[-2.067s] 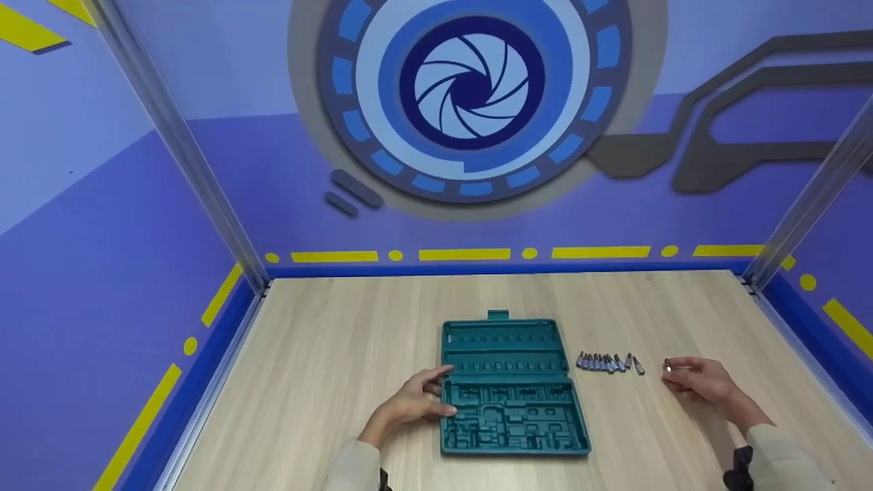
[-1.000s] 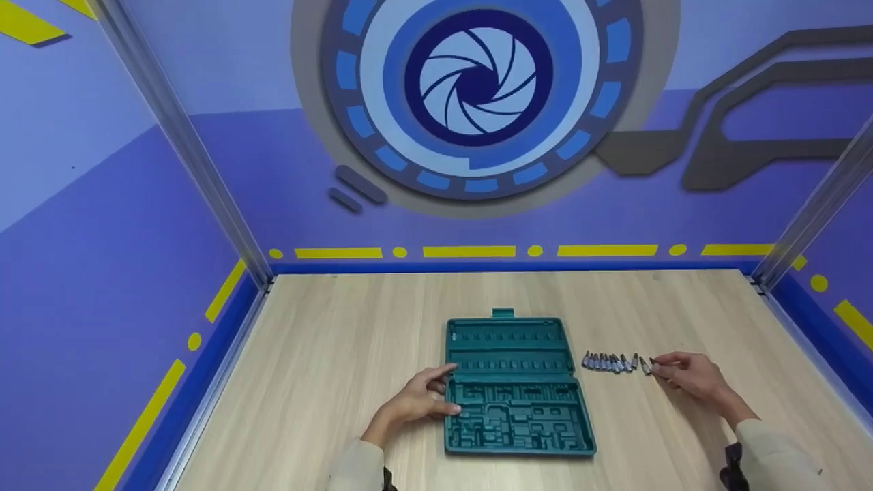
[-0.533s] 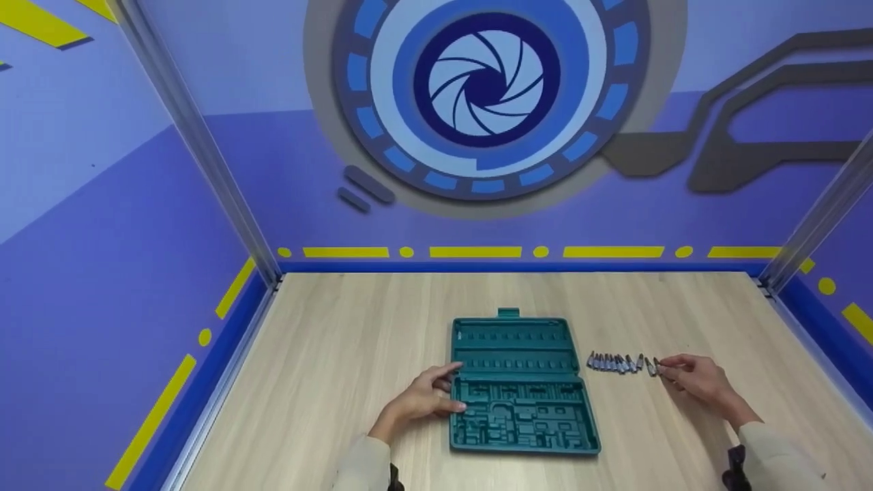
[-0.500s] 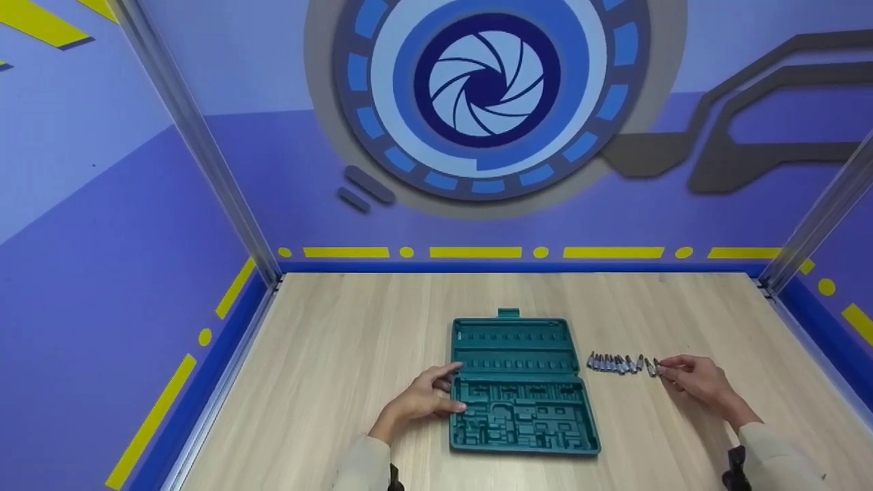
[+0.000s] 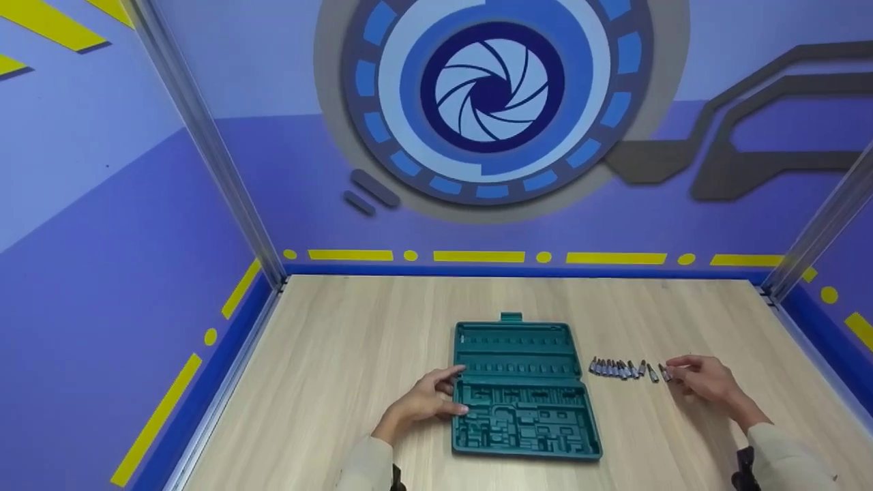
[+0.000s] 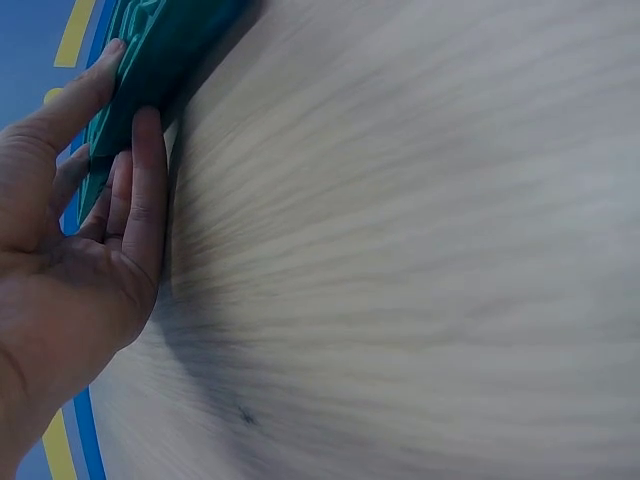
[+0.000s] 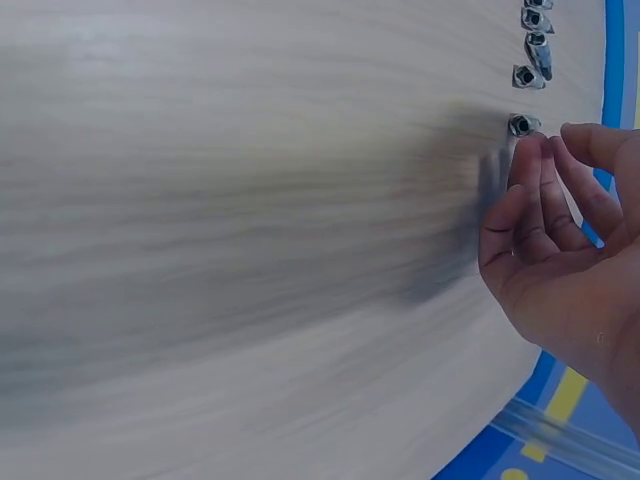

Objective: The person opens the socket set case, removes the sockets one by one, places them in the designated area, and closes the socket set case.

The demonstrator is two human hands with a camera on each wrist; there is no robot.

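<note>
My left hand (image 5: 424,402) holds the left edge of an open green plastic bit case (image 5: 525,417). In the left wrist view, one finger lies on top and others reach under the case wall (image 6: 150,90). To the right lies a row of several metal nut driver bits (image 5: 617,368), the last two spaced apart from the rest. The fingertips of my right hand (image 5: 709,382) are right beside the rightmost bit (image 5: 666,373), seeming to touch it. In the right wrist view, that bit (image 7: 523,125) shows its socket end, and my right fingers (image 7: 530,175) are loosely bent below it.
Everything lies on a wood-grain table (image 5: 354,341). Purple-blue printed panels (image 5: 273,184) rise behind and at both sides, joined by metal corner posts (image 5: 211,143). The case's latch tab (image 5: 511,316) points toward the back panel.
My right hand brought a pinched bit leftward to the row's end, then shifted slightly right. The bit now lies parallel to its neighbour with a wider gap. My left hand kept its hold on the case.
</note>
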